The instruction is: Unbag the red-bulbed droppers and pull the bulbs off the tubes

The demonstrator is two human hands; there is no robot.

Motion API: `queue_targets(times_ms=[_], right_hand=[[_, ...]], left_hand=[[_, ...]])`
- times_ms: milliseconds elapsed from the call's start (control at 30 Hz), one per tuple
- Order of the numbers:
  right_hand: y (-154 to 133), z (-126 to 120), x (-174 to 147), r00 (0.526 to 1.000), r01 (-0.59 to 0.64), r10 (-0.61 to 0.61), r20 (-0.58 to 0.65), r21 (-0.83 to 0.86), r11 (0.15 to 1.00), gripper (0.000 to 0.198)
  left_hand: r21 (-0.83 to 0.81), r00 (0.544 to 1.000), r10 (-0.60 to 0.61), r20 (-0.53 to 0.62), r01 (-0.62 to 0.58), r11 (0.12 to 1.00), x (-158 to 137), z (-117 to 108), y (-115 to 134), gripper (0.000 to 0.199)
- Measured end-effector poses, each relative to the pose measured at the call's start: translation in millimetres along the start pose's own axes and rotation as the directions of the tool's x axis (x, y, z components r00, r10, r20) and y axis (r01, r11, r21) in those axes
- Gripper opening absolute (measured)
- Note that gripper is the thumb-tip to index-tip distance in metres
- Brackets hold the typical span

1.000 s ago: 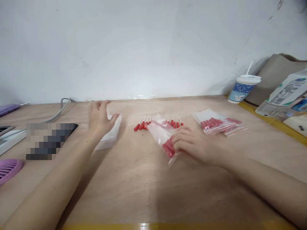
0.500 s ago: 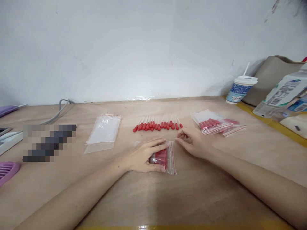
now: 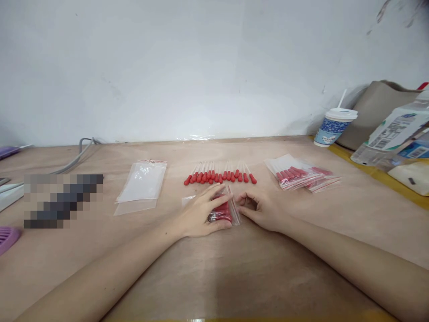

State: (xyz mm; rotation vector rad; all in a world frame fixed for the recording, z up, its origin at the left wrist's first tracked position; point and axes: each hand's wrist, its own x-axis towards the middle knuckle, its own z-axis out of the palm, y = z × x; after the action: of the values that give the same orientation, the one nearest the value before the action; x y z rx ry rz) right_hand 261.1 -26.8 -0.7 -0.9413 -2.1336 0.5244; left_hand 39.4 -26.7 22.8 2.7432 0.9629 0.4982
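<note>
A clear zip bag [image 3: 225, 214] holding several red-bulbed droppers lies on the table in front of me. My left hand [image 3: 200, 213] covers its left part, fingers on top and the thumb along the near side, gripping it. At the red-lined zip edge on the right is my right hand [image 3: 256, 208], its fingers curled and thumb and fingertips pinched at that edge. Just behind the bag, a row of loose droppers [image 3: 220, 176] points its thin clear tips at the wall. The left hand hides part of the bag.
Flat zip bags [image 3: 142, 183] lie stacked to the left. Filled bags of droppers [image 3: 295, 174] are piled at the right. Beyond them stand a paper cup [image 3: 335, 127] with a straw, a plastic bottle [image 3: 385, 134] and a grey bag [image 3: 363, 112]. A grey cable [image 3: 78, 156] runs at far left.
The filled bag has been drawn slightly away from me and looks more bunched under my left hand. My right hand has shifted left and nearer to me, onto the zip edge.
</note>
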Motion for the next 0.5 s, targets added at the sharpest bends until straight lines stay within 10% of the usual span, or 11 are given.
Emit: queue_targets(times_ms=[500], right_hand=[[5,2,6,0.93,0.294,-0.353,-0.098,-0.374,0.879,0.01]], left_hand=[[-0.073,1.0,-0.01,-0.004,0.009,0.997,12,-3,0,0.042]])
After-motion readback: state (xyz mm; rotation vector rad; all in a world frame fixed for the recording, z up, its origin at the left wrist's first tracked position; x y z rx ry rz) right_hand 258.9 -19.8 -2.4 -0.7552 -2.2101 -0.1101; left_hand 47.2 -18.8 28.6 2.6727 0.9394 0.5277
